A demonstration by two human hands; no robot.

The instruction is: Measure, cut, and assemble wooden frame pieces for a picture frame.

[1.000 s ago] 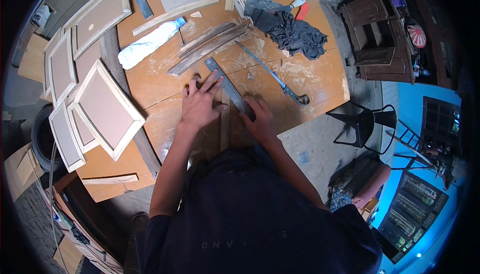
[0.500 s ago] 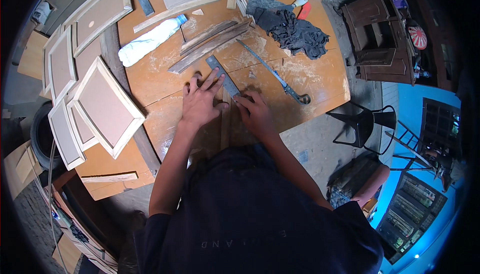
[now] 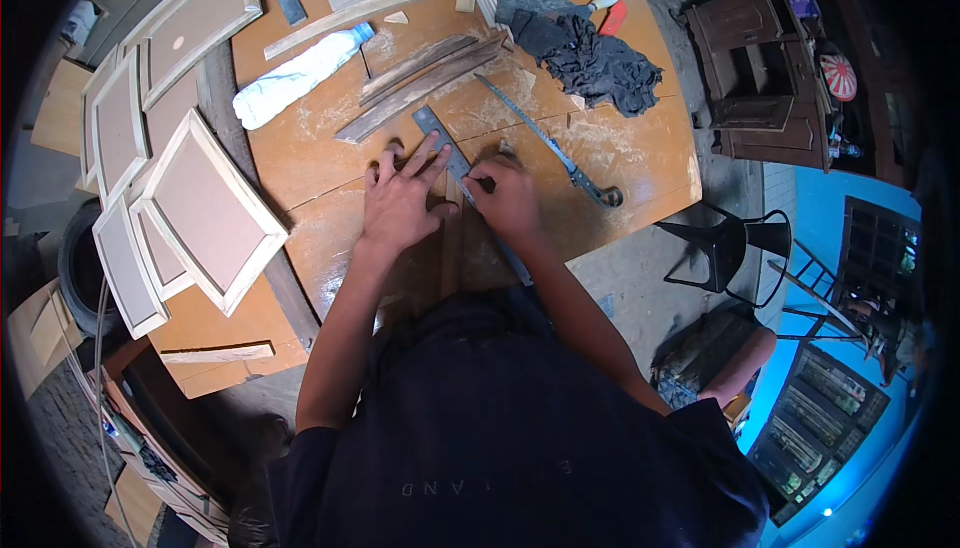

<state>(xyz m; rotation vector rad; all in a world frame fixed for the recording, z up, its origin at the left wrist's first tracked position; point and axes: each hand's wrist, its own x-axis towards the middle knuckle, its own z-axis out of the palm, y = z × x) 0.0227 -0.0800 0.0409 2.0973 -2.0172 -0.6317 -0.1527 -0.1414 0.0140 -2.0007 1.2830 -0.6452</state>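
A flat grey metal ruler (image 3: 428,123) lies slantwise at the near middle of the table. My left hand (image 3: 398,206) is spread out, its fingers pressing on the ruler from the left. Beneath it runs a narrow wooden strip (image 3: 452,260), partly covered by the ruler and my hand. At the ruler's right edge my right hand (image 3: 508,198) is closed in a pinch; anything between its fingertips is too small or hidden to make out. A hand saw (image 3: 555,153) with a thin toothed blade and dark handle lies to the right of my hands.
Dark wood strips (image 3: 420,88), a white-wrapped bottle (image 3: 300,78) and a crumpled black cloth (image 3: 605,68) lie farther back, amid sawdust. Framed panels (image 3: 210,213) are stacked on the left. A scraper (image 3: 605,0) rests beside the cloth; a black chair (image 3: 715,248) stands right of the table.
My right hand has moved slightly up and curled into a tighter pinch, uncovering the ruler's near part. My left hand stays in place on the ruler.
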